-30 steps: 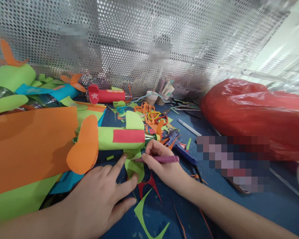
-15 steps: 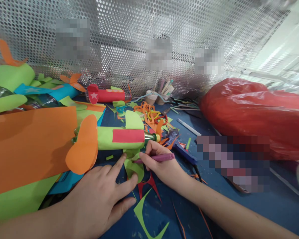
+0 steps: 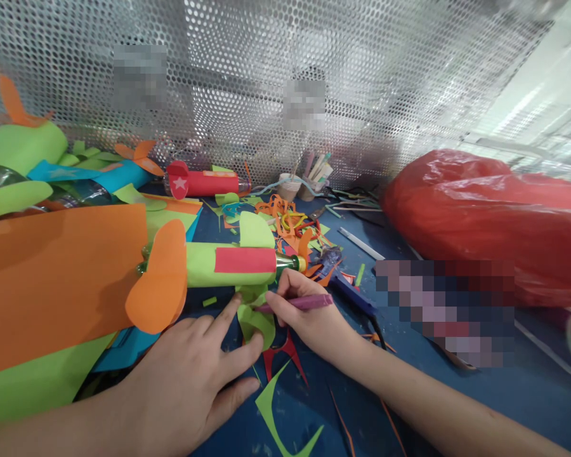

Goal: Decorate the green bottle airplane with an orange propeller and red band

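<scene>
My right hand [image 3: 299, 301] grips a purple marker [image 3: 313, 302], its tip down at a green paper piece [image 3: 257, 327] below the bottle. My left hand [image 3: 207, 362] lies with fingers spread, its fingertips pressing the left edge of that piece. Just beyond lies a plastic bottle wrapped in green paper [image 3: 202, 263], with a red paper strip [image 3: 245, 259] on its side. An upright green fin [image 3: 255, 230] and a large orange paper piece [image 3: 155, 279] are attached to the bottle. Its yellow cap [image 3: 302, 263] points right, close to my right hand.
A blue glue gun [image 3: 354, 295] lies right of the bottle, by a heap of paper scraps [image 3: 290, 219]. Orange paper [image 3: 57, 285] covers the left. Behind stand a red-wrapped bottle [image 3: 214, 183] and cups of brushes and markers [image 3: 309, 187]. A red plastic bag [image 3: 485, 222] fills the right.
Hardly anything differs. My right hand and the marker have shifted very slightly, while my left hand stays on the green piece.
</scene>
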Motion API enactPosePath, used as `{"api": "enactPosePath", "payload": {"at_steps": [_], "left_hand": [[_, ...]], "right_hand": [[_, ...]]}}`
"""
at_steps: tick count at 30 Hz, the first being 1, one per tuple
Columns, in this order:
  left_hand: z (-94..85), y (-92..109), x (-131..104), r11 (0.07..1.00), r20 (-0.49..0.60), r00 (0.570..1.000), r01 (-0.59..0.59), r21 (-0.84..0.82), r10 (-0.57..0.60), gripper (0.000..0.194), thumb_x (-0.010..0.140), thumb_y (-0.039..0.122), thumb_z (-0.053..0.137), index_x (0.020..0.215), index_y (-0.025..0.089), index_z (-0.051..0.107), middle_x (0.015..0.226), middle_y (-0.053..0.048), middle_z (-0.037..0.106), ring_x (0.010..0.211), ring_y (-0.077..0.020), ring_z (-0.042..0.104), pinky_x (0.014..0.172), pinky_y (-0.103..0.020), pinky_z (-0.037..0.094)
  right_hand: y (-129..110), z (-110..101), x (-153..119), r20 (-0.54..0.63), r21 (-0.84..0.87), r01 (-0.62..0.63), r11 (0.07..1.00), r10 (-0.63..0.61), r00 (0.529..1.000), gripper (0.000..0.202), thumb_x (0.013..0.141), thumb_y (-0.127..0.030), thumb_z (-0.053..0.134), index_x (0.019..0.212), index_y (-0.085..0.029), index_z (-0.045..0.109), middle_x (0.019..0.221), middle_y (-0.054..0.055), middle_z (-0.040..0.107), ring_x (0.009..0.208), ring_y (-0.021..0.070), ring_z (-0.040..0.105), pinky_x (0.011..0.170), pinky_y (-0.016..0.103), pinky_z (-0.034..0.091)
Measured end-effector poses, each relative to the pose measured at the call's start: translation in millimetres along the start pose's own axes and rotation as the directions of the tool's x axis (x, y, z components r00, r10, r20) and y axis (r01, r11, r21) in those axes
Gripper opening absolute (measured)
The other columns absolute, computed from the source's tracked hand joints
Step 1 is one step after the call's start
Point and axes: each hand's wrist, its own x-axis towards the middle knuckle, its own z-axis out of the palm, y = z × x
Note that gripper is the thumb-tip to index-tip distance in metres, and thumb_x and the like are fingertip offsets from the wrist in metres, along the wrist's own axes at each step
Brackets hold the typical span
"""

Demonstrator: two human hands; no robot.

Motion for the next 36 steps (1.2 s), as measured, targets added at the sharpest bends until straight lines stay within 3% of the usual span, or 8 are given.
{"api": "enactPosePath", "payload": {"at_steps": [22, 36], "left_hand": [[1.6, -0.4, -2.1, 1.0, -0.013, 1.0, 0.008, -0.018, -0.009, 0.037, 0.096, 0.042, 0.04, 0.125, 0.031, 0.061, 0.137, -0.021, 0.053, 0.085, -0.0306, 0.068, 0.065, -0.047, 0.057], [3.8, 0.3, -2.4, 0.999, -0.025, 0.999, 0.024, -0.031, -0.025, 0.037, 0.096, 0.043, 0.04, 0.124, 0.032, 0.062, 0.137, -0.018, 0.054, 0.084, -0.0295, 0.067, 0.065, -0.046, 0.056]], "right_hand": [[-1.6, 0.3, -0.3, 0.036, 0.043, -0.011, 0.999, 0.01, 0.999, 0.026, 0.083, -0.029, 0.061, 0.066, -0.021, 0.043, 0.055, -0.008, 0.047, 0.049, 0.008, 0.045, 0.054, 0.023, 0.044], [3.1, -0.3, 0.8, -0.01, 0.029, 0.0, 1.0, 0.001, 1.0, 0.025, 0.084, -0.028, 0.059, 0.067, -0.022, 0.042, 0.056, -0.008, 0.045, 0.052, 0.0092, 0.046, 0.06, 0.027, 0.049]]}}
